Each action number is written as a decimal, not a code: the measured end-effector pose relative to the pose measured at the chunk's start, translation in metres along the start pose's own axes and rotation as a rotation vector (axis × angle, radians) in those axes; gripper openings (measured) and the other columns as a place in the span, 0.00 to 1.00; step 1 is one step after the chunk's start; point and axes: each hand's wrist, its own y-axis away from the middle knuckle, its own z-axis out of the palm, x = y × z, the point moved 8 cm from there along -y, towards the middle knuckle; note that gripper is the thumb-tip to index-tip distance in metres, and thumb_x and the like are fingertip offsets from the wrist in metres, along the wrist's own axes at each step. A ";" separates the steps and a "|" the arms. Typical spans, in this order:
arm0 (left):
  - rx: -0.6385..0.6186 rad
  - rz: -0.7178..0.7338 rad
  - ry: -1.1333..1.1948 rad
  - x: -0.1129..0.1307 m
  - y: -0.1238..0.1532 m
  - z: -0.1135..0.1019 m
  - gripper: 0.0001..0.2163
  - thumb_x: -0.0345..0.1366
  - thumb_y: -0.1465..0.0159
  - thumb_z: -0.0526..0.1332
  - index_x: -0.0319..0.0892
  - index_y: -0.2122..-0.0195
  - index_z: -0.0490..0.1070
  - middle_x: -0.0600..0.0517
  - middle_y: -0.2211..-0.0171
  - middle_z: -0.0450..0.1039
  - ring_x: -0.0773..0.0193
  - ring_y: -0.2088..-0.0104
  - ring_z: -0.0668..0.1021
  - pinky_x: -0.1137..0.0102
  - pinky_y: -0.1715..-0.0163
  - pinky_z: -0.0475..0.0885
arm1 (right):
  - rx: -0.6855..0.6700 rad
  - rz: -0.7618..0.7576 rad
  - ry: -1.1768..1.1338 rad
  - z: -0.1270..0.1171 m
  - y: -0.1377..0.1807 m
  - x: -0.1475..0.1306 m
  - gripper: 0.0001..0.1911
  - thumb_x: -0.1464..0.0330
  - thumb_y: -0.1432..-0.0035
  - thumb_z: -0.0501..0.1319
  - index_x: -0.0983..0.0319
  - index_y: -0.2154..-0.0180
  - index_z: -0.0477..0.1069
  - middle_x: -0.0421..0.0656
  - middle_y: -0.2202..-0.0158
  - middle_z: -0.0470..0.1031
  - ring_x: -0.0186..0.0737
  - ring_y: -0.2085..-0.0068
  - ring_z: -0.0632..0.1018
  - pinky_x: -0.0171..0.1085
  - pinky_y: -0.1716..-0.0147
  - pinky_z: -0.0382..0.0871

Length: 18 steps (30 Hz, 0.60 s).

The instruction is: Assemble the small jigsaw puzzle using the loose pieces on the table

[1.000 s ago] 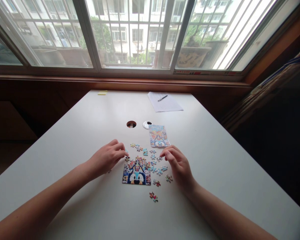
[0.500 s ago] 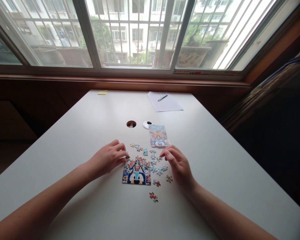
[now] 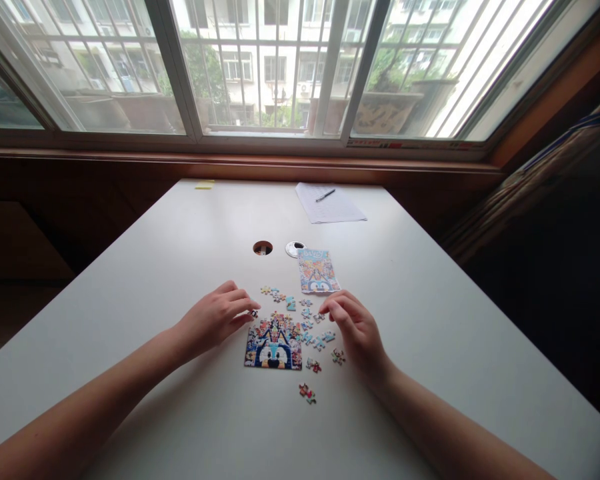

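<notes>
A partly assembled jigsaw puzzle [image 3: 273, 350] lies flat on the white table, its lower part showing a blue dog's face. My left hand [image 3: 220, 313] is at its upper left corner, thumb and fingers pinching a small dark puzzle piece [image 3: 253, 313]. To the right of the puzzle rests my right hand [image 3: 357, 333], its fingers loosely bent and holding nothing that I can see. Its fingertips are beside a loose puzzle piece [image 3: 319, 317]. Several more loose pieces [image 3: 319, 343] lie along the puzzle's right side and above it.
A printed picture sheet [image 3: 317, 270] lies behind the pieces, by two round table holes [image 3: 263, 248]. Farther back are white papers [image 3: 333, 208] with a pen [image 3: 325, 195] on them and a yellow note [image 3: 205, 185]. A barred window is beyond the table [image 3: 155, 253].
My left fingers have shifted slightly with the small piece, which now shows more plainly at their tips. My right hand has hardly moved, and the loose pieces lie as before.
</notes>
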 end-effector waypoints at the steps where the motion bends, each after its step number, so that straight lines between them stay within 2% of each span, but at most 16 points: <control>1: 0.008 -0.007 -0.003 0.000 0.000 0.000 0.09 0.35 0.28 0.59 0.46 0.49 0.75 0.48 0.58 0.77 0.57 0.57 0.72 0.65 0.58 0.71 | 0.000 0.000 0.000 0.000 0.000 -0.001 0.16 0.62 0.30 0.55 0.58 0.69 0.75 0.41 0.66 0.72 0.40 0.63 0.73 0.39 0.61 0.65; 6: 0.018 -0.035 -0.014 0.001 -0.001 0.001 0.07 0.33 0.29 0.60 0.45 0.52 0.75 0.49 0.57 0.77 0.57 0.57 0.72 0.64 0.57 0.71 | 0.003 0.000 0.006 0.000 0.000 -0.003 0.16 0.61 0.30 0.55 0.58 0.69 0.75 0.41 0.66 0.72 0.41 0.63 0.73 0.39 0.61 0.65; 18: 0.016 -0.006 0.061 0.004 0.004 0.000 0.08 0.31 0.29 0.58 0.45 0.52 0.75 0.49 0.58 0.79 0.58 0.57 0.72 0.66 0.58 0.71 | -0.006 -0.002 0.005 0.001 -0.001 -0.002 0.16 0.62 0.30 0.55 0.58 0.69 0.75 0.41 0.66 0.72 0.41 0.63 0.72 0.40 0.60 0.65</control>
